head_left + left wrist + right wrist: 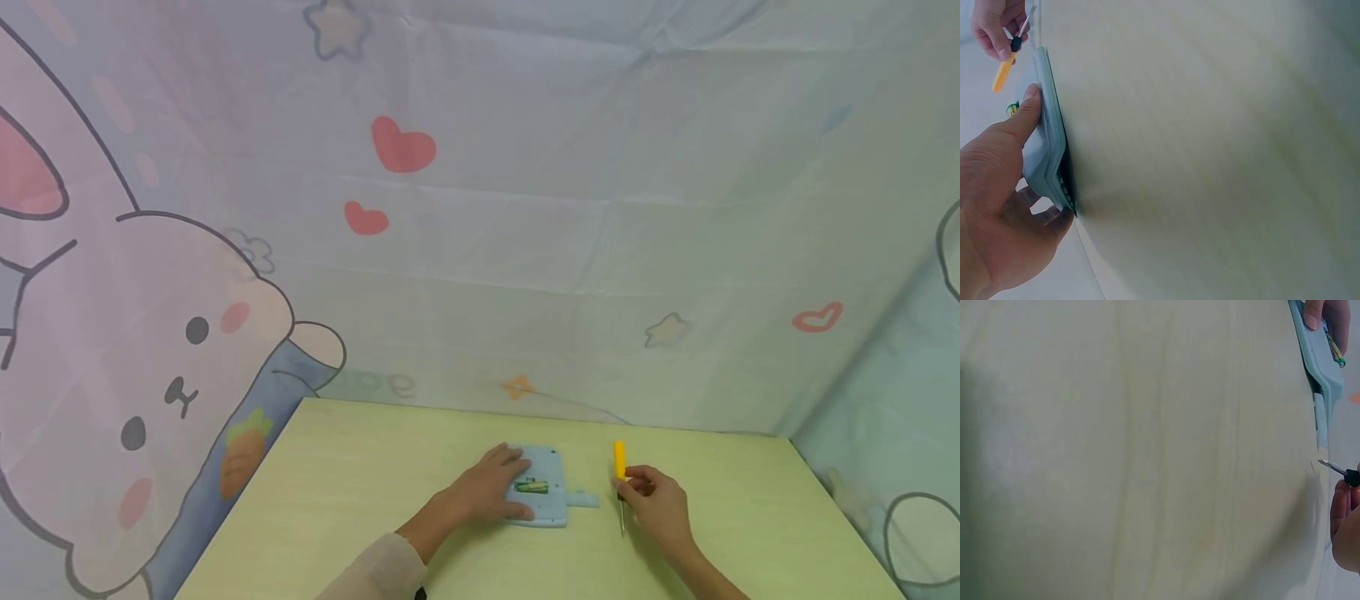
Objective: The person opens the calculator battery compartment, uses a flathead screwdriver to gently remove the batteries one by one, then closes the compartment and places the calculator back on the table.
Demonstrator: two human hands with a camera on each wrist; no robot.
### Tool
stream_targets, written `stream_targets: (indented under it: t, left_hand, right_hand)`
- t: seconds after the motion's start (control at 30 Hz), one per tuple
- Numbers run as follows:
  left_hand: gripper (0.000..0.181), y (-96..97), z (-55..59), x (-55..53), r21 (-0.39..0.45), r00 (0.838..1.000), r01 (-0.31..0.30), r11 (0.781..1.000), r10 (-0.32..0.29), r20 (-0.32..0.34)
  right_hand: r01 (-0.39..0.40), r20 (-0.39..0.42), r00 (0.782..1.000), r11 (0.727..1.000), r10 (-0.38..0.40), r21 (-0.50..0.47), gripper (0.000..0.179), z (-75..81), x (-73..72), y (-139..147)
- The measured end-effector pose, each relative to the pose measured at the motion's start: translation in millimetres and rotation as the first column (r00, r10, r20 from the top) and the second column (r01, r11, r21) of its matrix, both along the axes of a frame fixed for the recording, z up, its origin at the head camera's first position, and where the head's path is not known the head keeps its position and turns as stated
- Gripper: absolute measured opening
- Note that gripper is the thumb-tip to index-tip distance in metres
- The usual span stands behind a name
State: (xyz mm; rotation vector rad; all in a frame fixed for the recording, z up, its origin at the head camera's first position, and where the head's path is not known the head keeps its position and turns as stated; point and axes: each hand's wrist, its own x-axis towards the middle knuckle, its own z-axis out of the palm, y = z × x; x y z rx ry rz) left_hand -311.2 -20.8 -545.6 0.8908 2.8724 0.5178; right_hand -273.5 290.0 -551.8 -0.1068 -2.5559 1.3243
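Observation:
A light-blue calculator (555, 506) lies back up on the table, with a green battery (532, 487) showing in its open bay. My left hand (491, 487) grips its left part; in the left wrist view the thumb lies over the back and the fingers curl at the edge. To the right of the calculator, my right hand (660, 507) pinches a screwdriver (618, 457) by its yellow handle. The metal tip points down toward the near side, close over the table. A small light-blue cover (583, 498) lies between the calculator and the screwdriver.
The pale yellow-green table (337, 492) ends at the back against a printed cloth (525, 292) with hearts, stars and a rabbit. More cloth (900, 417) hangs along the right side.

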Motion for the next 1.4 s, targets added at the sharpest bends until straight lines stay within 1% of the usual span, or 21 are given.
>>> stream_targets:
  t: [0.13,0.47,0.77,1.07,1.17,1.3,1.4]
  left_hand:
    - [0.084,-0.2,0.2,0.4,0.003,1.0,-0.002,1.0,0.002,0.001]
    - [0.085,-0.5,0.8,0.5,0.008,1.0,-0.012,1.0,0.011,0.009]
    - [0.085,-0.5,1.1,0.4,0.009,1.0,-0.009,1.0,0.009,0.011]
    - [0.085,-1.1,-0.5,-0.8,0.028,1.0,-0.005,1.0,0.004,0.028]
    - [0.086,-1.0,-1.6,-1.0,0.025,1.0,-0.005,1.0,0.005,0.023]
    - [0.086,-1.0,-3.1,-1.7,0.008,1.0,0.0,1.0,0.0,0.006]
    - [0.086,-1.0,-2.3,-1.8,0.007,1.0,0.003,1.0,-0.003,0.008]
  right_hand:
    - [-0.009,-0.005,1.0,1.0,0.009,0.007,0.026,-1.8,0.2,-0.5]
    - [-0.018,0.035,0.999,0.999,0.017,0.029,0.025,-5.1,2.2,-1.0]
    - [-0.031,0.041,0.999,0.999,0.029,0.04,0.026,-7.5,3.6,-1.1]
    - [-0.031,0.052,0.998,0.998,0.029,0.049,0.027,-9.9,3.8,-0.9]
    - [-0.031,0.055,0.998,0.998,0.028,0.051,0.027,-11.0,3.5,-1.0]
    - [-0.03,0.043,0.999,0.998,0.028,0.048,0.024,-12.9,3.1,-1.2]
    - [-0.035,0.032,0.999,0.998,0.034,0.051,0.022,-14.3,2.8,-1.1]
